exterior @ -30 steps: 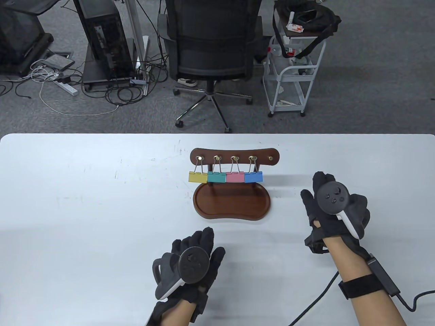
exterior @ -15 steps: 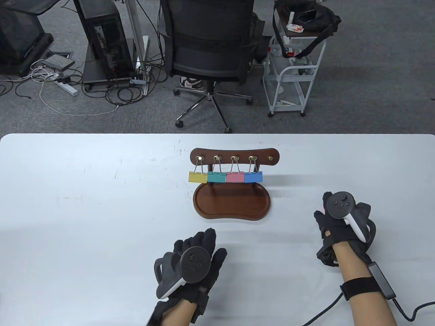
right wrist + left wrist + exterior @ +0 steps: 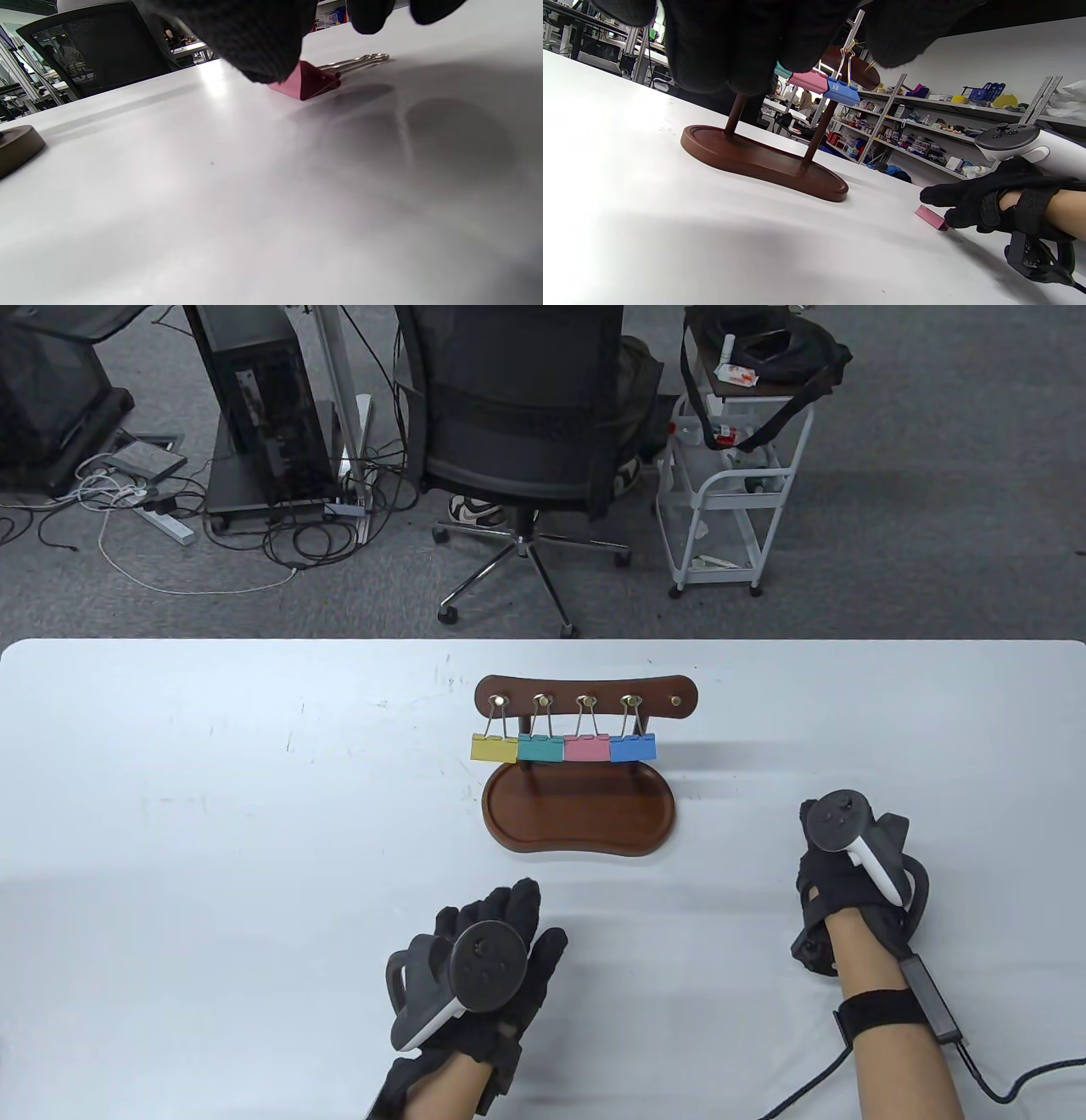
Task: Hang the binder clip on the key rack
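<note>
Key rack carries yellow, teal, pink, blue clips; its tray is bare. Red binder clip lies on white counter at 3 o'clock, under right hand, grip unclear. Left hand rests flat, grip wide.

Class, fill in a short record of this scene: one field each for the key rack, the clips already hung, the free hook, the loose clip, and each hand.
key rack: brown wooden key rack standing on the white table
clips hung: yellow clip, teal clip, pink clip, blue clip
free hook: rightmost hook
loose clip: red binder clip lying on the table
right hand: a finger touches the red binder clip
left hand: over the table, holding nothing
</note>
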{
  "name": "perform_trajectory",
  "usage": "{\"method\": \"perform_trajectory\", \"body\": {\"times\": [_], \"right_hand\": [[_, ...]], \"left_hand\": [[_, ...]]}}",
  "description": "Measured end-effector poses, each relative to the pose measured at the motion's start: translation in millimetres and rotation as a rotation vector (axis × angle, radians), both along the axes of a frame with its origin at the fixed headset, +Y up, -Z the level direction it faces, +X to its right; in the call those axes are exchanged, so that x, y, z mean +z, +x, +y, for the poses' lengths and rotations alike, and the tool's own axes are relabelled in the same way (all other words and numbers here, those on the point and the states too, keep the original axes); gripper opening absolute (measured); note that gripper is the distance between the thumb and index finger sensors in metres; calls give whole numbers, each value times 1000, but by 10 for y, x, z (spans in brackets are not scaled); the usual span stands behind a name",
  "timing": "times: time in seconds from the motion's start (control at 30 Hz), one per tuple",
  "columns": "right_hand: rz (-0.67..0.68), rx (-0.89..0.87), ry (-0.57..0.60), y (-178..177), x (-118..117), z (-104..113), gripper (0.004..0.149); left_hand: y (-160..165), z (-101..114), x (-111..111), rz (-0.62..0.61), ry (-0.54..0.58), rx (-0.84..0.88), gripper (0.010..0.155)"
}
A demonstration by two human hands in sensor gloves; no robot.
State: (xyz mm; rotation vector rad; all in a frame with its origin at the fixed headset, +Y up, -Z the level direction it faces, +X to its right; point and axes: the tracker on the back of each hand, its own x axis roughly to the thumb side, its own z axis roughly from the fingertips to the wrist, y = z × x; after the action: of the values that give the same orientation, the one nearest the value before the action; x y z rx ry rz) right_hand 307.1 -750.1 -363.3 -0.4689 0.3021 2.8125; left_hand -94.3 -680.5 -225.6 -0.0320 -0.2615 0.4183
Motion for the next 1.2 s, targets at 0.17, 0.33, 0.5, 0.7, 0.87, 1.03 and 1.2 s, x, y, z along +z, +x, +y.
{"method": "perform_trajectory", "body": {"times": [0.17, 0.33, 0.5, 0.7, 0.87, 1.03, 1.2], "right_hand": [[-9, -6, 4, 30, -46, -34, 72], [-11, -14, -4, 60, -94, -76, 72], [-17, -19, -1, 77, -109, -113, 71], [-3, 15, 16, 72, -112, -83, 70], [-6, 24, 25, 82, -122, -85, 72], [-7, 15, 30, 121, -118, -74, 73], [16, 11, 42, 156, -104, -72, 73]], "left_hand": [[-2, -1, -1, 0, -6, 0, 71], [-3, -6, -5, 0, -13, -1, 71], [-8, -8, -14, 3, -22, -8, 71], [-6, -12, -19, 2, -27, -8, 71], [-11, -15, -21, 3, -29, -6, 70], [-13, -20, -25, 2, -29, -5, 71], [-16, -22, -28, 2, -28, -3, 71]]}}
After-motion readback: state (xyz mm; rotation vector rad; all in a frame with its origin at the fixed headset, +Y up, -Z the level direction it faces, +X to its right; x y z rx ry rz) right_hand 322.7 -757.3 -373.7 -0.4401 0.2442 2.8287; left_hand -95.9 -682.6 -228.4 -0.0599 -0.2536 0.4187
